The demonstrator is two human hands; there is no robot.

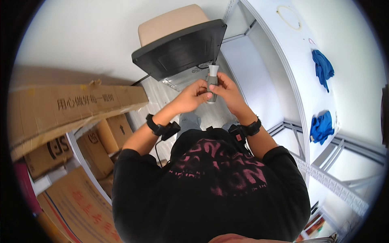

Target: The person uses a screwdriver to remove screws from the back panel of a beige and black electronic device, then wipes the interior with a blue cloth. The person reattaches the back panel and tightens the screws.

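Note:
Between my two hands, in front of my body, is an upright grey-green handle-like cylinder point(212, 83) with a white flared top. My left hand point(191, 96) closes on its lower left side, thumb across the front near the bottom. On the other side my right hand point(227, 90) grips it, with the thumb pressed on the middle of the body. A thin dark strip shows just above the white end; whether it belongs to the cylinder I cannot tell. The far fingers of both hands are partly hidden behind it.
Past my hands stands a beige padded thing with a black panel point(178, 50). Cardboard boxes point(77, 103) fill a shelf at left. At right is a metal-framed white rack point(279, 44) with blue cloths point(322, 69) hanging beside it. Wrist straps point(162, 128) sit on both forearms, one trailing a cable.

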